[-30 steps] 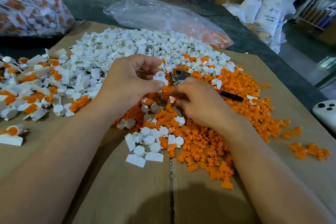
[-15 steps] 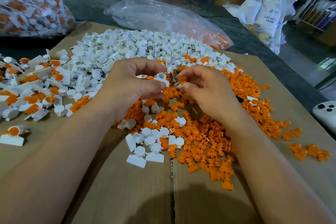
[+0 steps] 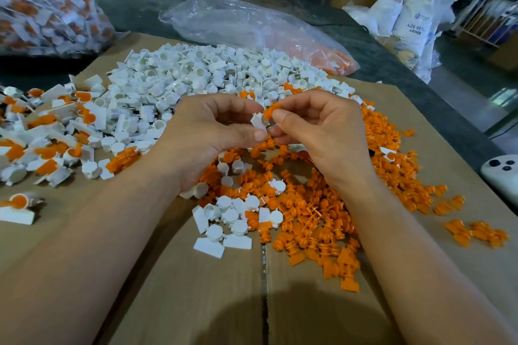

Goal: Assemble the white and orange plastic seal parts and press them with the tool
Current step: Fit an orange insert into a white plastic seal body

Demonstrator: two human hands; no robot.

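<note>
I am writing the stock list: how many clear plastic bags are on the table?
2. One full bag of white and orange pieces at the far left; one nearly empty bag holding some orange pieces, behind the white pile. More may lie outside the view.

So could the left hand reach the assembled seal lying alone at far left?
Probably not yet: bare cardboard leaves the way to that seal free, but the left hand pinches a white part.
</note>
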